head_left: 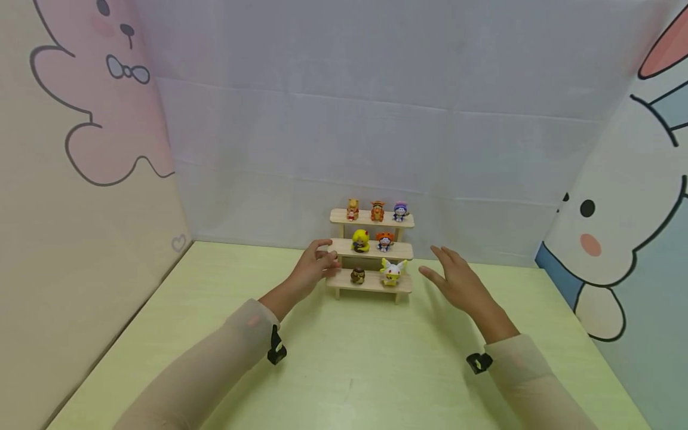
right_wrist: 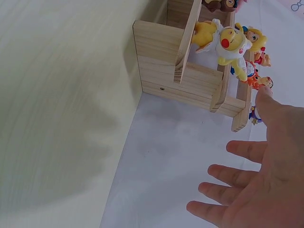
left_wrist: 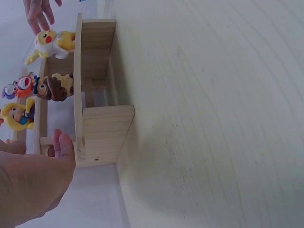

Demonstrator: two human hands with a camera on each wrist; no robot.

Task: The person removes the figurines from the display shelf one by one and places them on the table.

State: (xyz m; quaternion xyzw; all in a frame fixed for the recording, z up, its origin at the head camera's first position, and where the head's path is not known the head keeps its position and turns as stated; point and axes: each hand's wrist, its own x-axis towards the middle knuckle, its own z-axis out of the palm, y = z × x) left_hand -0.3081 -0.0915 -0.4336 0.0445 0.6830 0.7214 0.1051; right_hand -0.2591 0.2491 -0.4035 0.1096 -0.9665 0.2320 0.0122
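A three-tier wooden display shelf (head_left: 369,288) stands on the table against the back wall, several small figurines on it. At its left end is my left hand (head_left: 312,266), bent fingers right at the ends of the middle and lower planks; in the left wrist view its thumb and fingers lie either side of the middle plank. My right hand (head_left: 457,278) hovers apart from the right end, fingers spread and holding nothing. The lower tier carries a brown figurine (head_left: 357,275) and a white-and-yellow one (head_left: 392,273). A yellow-haired figurine (head_left: 361,240) and an orange-hatted one (head_left: 384,241) occupy the middle tier.
Along the top tier stand an orange-yellow figurine (head_left: 352,209), an orange striped one (head_left: 377,211) and a purple-hatted one (head_left: 400,211). The pale table (head_left: 344,358) meets a white sheet wall (head_left: 301,137) behind and printed cartoon panels (head_left: 618,251) at both sides.
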